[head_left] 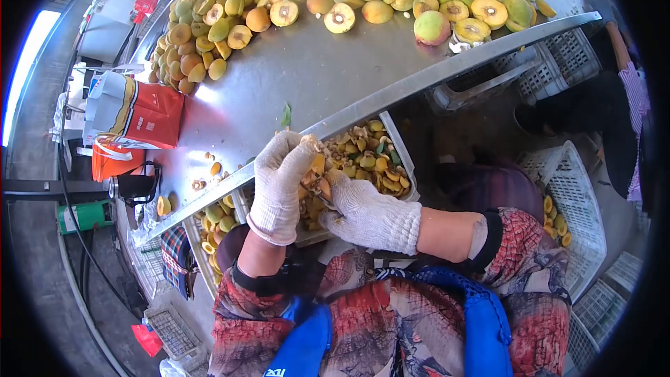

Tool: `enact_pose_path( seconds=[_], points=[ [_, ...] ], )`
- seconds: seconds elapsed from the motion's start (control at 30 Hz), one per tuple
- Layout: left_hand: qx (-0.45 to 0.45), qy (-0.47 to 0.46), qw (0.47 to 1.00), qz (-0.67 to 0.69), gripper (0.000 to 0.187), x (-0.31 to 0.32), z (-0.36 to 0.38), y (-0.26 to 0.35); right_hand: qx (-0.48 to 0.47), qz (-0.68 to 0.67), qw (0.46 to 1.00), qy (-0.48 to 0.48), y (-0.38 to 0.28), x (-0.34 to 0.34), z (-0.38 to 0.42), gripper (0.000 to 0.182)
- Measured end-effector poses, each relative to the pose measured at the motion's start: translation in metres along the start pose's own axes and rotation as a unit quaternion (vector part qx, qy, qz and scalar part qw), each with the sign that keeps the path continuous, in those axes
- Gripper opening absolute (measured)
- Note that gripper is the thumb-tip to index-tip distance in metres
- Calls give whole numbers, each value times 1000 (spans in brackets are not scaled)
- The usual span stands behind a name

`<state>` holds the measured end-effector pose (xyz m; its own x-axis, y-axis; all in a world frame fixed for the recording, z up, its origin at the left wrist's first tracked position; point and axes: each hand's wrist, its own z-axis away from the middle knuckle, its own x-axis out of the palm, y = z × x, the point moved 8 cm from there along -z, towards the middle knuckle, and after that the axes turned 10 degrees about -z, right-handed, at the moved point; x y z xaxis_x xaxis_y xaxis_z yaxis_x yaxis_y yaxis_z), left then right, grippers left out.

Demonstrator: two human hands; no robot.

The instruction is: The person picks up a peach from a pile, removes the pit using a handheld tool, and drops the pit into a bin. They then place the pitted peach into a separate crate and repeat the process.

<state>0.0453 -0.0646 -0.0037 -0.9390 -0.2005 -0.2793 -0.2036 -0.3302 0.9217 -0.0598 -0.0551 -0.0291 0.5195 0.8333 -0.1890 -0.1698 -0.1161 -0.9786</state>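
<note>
Both hands wear whitish knitted gloves and meet in front of the body, just past the metal table's near edge. My left hand (278,185) is closed round a piece of yellow-orange fruit (317,165). Against the same fruit, my right hand (366,213) has its fingers bent around something small, perhaps a blade, too hidden to make out. Below the hands is a crate of cut fruit pieces (377,164). A large heap of halved yellow and green fruit (340,18) lies on the table's far side.
The metal table (279,70) has a raised edge. A red bag (155,115) and a dark bottle (132,185) stand at left. A white crate (569,195) is on the floor at right, near another person (614,119). Fruit-filled crates (218,227) sit under the table edge.
</note>
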Motion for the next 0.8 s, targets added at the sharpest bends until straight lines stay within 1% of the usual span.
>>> enact_pose_path(
  seconds=[0.03,0.1,0.13,0.23,0.3,0.33,0.37,0.4,0.43,0.47,0.53,0.57,0.63,0.67,0.73,0.8],
  points=[
    [1,-3,1000,7,28,-2,1,-3,-11,11,1000,6,1,1,0,37],
    [-13,-19,998,-57,32,-2,-3,-2,-33,33,999,19,1,2,-2,37],
    [-18,-27,996,-89,34,-1,-6,0,-16,14,1000,16,2,1,-2,37],
    [58,-77,994,54,41,5,-4,20,26,-49,998,14,-2,-8,-3,40],
    [139,-13,982,128,45,3,1,29,40,-97,994,16,-8,-17,-6,42],
    [180,18,970,164,46,3,5,33,23,-123,992,15,-10,-16,-6,43],
    [184,38,969,161,45,2,6,23,7,-148,989,15,-10,-12,-5,44],
    [151,44,974,161,42,2,7,16,-9,-175,984,16,-9,-8,-4,45],
    [127,43,983,122,40,2,3,9,-8,-104,994,30,-6,-7,-4,44],
    [100,44,990,84,38,0,1,1,6,-85,996,17,-1,-4,-2,44],
    [56,16,997,57,32,1,2,0,31,-44,998,-14,-3,-3,0,44],
    [35,1,998,42,29,1,2,1,37,-41,998,-9,0,-1,1,41],
    [43,-24,999,14,26,2,1,5,47,-36,998,4,4,2,3,34],
    [47,-37,998,1,24,4,1,7,55,-35,998,1,5,2,4,38],
    [-5,-86,996,-25,21,6,1,3,73,-35,997,-8,5,3,6,45],
    [-45,-135,988,-55,20,6,1,3,77,-29,996,-24,7,8,5,44]
  ],
)
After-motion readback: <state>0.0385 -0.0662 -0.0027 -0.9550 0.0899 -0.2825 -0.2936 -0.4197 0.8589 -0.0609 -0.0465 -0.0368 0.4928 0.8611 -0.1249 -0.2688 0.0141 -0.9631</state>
